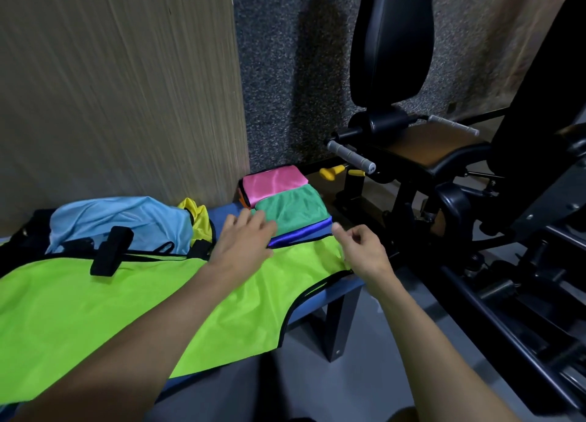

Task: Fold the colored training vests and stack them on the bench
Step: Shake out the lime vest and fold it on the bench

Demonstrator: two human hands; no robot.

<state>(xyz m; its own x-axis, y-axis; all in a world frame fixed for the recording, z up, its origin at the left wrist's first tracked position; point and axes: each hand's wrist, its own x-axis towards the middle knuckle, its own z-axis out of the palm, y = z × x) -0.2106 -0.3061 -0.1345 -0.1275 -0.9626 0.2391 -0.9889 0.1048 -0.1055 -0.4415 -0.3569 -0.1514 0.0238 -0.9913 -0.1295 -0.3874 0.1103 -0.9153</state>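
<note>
Currently a lime green vest (104, 298) lies spread flat along the bench (320, 301), covering most of its near edge; black trim runs round its armhole near the bench's right end. Left hand (245, 242) is flat, palm down, fingers spread and extended, resting at the far side of the lime vest, fingertips touching the folded stack. Nothing gripped. Right hand (364, 252) is at the lime vest's right end, near the bench's right edge, fingers loosely curled with thumb and forefinger close together; cannot tell whether they pinch the fabric.

Folded stack sits at the bench's far right corner: green vest (293, 209) on top at the front, purple vest (301, 233) showing as a strip under it, pink vest (272, 180) behind, with an orange edge just visible at its left.

Unfolded pile along the bench's far edge to the left: light blue vest (123, 222) crumpled, yellow vest (198, 220) just beside it on the right, black straps (109, 253) lying across onto the lime vest.

Gym machine (421, 142) with black pads and grey handles stands right of the bench, well apart from the stack.
</note>
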